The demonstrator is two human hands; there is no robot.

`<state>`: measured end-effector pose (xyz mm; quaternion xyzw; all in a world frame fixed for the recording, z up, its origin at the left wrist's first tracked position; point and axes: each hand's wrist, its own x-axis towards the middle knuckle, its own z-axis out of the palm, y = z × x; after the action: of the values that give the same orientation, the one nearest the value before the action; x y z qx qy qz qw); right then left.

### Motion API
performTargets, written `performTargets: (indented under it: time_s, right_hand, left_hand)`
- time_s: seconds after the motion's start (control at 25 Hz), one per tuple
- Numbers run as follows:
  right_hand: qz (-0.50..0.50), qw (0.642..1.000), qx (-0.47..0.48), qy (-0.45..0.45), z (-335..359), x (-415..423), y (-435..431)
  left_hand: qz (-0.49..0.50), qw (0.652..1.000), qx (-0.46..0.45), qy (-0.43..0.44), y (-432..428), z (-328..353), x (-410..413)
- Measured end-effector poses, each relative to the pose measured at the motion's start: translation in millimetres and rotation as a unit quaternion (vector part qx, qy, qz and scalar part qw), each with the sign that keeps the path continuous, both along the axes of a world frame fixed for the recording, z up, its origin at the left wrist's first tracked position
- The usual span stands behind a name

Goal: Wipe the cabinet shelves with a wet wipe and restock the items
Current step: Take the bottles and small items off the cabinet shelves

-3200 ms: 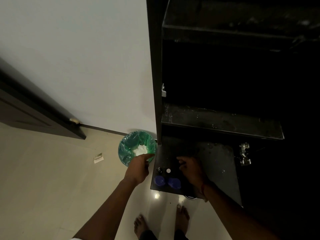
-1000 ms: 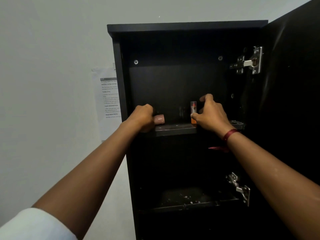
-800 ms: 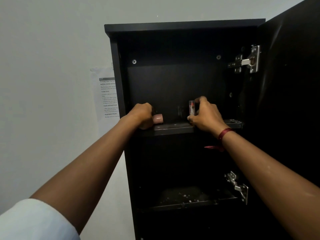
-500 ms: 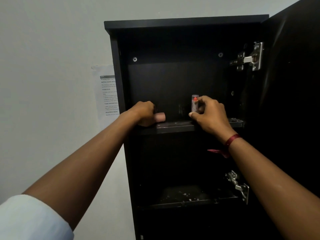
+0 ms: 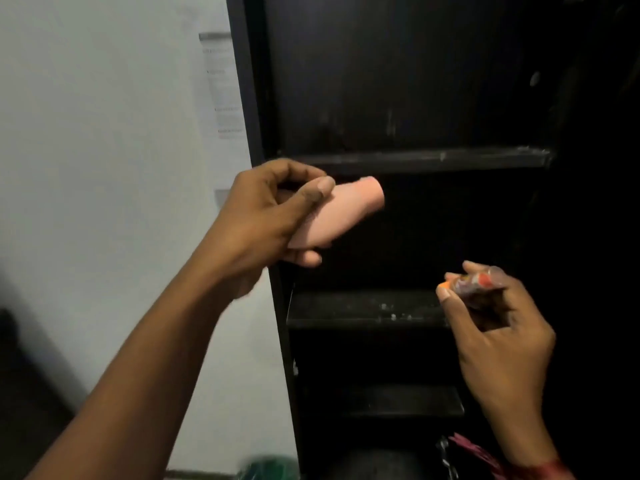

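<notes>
Clamping our left hand [image 5: 263, 216] round a pink tube [image 5: 343, 211], held off the shelves [image 5: 415, 160]. We note white specks [image 5: 393, 316] on the middle shelf [image 5: 329, 310] and judge wiping unfinished. Our right hand [image 5: 495, 327] pinches a small orange-tipped item [image 5: 469, 284]; restocking pending.

Tilted pink tube [image 5: 346, 213] under upper shelf [image 5: 415, 157]; orange stick [image 5: 471, 284] lower right.
</notes>
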<state>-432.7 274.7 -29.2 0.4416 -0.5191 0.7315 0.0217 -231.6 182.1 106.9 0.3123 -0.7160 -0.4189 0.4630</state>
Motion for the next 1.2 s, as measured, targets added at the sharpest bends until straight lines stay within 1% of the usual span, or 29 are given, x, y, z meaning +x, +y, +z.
performTargets:
  time_s: [0.04, 0.12, 0.2, 0.28, 0.36, 0.44, 0.48, 0.56, 0.68, 0.76, 0.84, 0.92, 1.04, 1.2]
  right_hand:
    - [0.006, 1.0, 0.014, -0.017, -20, -2, 2]
    - [0.025, 0.996, 0.073, -0.054, -67, 1, 8]
    - [0.037, 0.986, 0.131, -0.098, -113, 5, 16]
    - [0.042, 0.97, 0.2, -0.135, -165, 11, 23]
    - [0.036, 0.952, 0.272, -0.138, -209, 18, 32]
    - [0.031, 0.927, 0.342, -0.15, -246, 26, 39]
    - [0.038, 0.923, 0.353, -0.149, -263, 30, 41]
    - [0.063, 0.912, 0.374, -0.154, -296, 38, 45]
    - [0.106, 0.875, 0.443, -0.165, -347, 46, 52]
    - [0.104, 0.861, 0.479, -0.137, -383, 48, 56]
    - [0.099, 0.851, 0.503, -0.115, -406, 53, 56]
    - [0.088, 0.844, 0.522, -0.084, -421, 58, 52]
    - [0.071, 0.843, 0.532, -0.041, -443, 59, 45]
    - [0.076, 0.833, 0.547, -0.017, -466, 61, 39]
  left_hand:
    - [-0.022, 0.999, 0.034, 0.001, 8, -24, 7]
    - [-0.046, 0.99, 0.13, -0.015, 18, -83, 17]
    - [-0.056, 0.97, 0.235, -0.032, 23, -142, 24]
    - [-0.054, 0.941, 0.33, -0.053, 25, -200, 30]
    - [-0.045, 0.915, 0.391, -0.09, 25, -248, 33]
    - [-0.031, 0.894, 0.424, -0.141, 21, -291, 34]
    - [-0.024, 0.891, 0.423, -0.165, 19, -308, 33]
    - [-0.016, 0.893, 0.382, -0.235, 12, -342, 28]
    - [-0.013, 0.889, 0.256, -0.379, -2, -378, 14]
    - [-0.035, 0.878, 0.184, -0.442, -12, -401, -1]
    - [-0.07, 0.863, 0.133, -0.483, -20, -423, -15]
    - [-0.106, 0.842, 0.106, -0.518, -27, -442, -25]
    - [-0.16, 0.797, 0.064, -0.579, -34, -471, -38]
    - [-0.217, 0.751, 0.014, -0.624, -33, -495, -46]
